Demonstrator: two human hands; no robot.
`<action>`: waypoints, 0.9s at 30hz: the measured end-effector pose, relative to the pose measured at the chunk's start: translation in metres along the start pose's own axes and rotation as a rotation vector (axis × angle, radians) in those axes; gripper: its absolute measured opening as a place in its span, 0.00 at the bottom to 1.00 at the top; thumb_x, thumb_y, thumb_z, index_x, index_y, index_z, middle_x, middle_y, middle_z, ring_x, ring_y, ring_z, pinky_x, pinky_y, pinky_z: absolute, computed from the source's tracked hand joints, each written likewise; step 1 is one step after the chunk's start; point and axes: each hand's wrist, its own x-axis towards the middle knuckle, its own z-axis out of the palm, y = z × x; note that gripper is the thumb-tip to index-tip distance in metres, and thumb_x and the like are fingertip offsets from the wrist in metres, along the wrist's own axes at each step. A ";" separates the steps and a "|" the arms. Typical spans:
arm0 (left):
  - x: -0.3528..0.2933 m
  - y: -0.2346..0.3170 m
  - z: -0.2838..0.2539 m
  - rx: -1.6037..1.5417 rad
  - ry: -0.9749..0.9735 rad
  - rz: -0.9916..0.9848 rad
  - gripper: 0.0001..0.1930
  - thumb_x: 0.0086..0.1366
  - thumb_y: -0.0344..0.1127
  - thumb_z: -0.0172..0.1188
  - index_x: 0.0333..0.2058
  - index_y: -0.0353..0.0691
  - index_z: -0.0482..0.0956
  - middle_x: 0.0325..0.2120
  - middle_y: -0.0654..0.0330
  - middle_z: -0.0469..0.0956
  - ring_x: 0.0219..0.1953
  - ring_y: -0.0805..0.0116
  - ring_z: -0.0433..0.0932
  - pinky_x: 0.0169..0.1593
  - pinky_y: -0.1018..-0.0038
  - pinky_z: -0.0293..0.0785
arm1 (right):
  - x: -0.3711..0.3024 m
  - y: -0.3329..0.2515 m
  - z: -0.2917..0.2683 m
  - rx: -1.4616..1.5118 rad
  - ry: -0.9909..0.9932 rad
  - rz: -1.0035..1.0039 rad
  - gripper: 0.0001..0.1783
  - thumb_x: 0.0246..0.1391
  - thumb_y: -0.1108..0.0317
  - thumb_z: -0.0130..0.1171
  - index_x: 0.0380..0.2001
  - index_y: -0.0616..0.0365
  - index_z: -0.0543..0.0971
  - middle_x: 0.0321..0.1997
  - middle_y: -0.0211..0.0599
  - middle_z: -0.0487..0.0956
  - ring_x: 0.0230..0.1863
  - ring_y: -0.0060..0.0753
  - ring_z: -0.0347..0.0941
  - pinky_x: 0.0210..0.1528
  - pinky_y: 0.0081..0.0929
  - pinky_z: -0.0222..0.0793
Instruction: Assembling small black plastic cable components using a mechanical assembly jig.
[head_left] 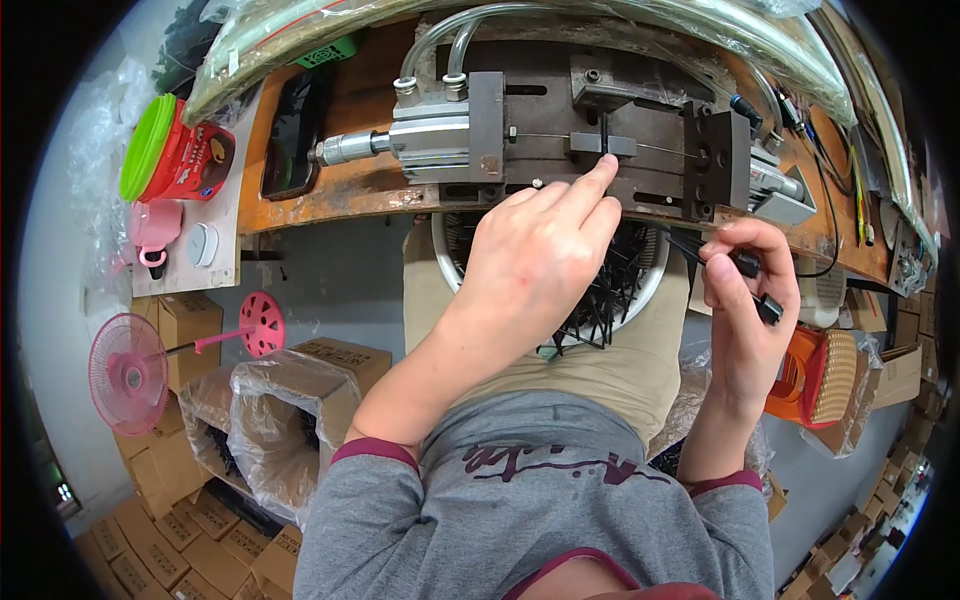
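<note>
Reaching over the machine, my left hand [545, 245] has its index finger pointing forward onto the lower end of a thin black plastic rod [604, 128]. That rod lies across a small grey metal block [625, 146] in the middle of the dark metal fixture [545, 95]. My left thumb is hidden beneath the hand. To the right, my right hand [752, 300] is curled around black plastic rods [768, 308] with thicker ends, held off the bench. Between my legs sits a white tub [655, 290] full of similar black rods [600, 310].
Pneumatic cylinders [430, 140] with clear hoses flank the fixture on the wooden bench [350, 190]. A phone [292, 135] and a red bucket [190, 160] are at the left. Below are a pink fan [128, 374], bagged boxes [290, 410] and an orange basket [800, 375].
</note>
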 end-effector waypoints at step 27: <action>0.012 0.054 -0.024 -0.487 0.185 0.053 0.22 0.42 0.27 0.78 0.37 0.34 0.80 0.32 0.57 0.79 0.28 0.69 0.77 0.30 0.77 0.75 | 0.019 0.013 0.016 -0.831 0.106 -1.151 0.23 0.41 0.67 0.63 0.43 0.68 0.81 0.35 0.41 0.78 0.29 0.34 0.80 0.27 0.26 0.78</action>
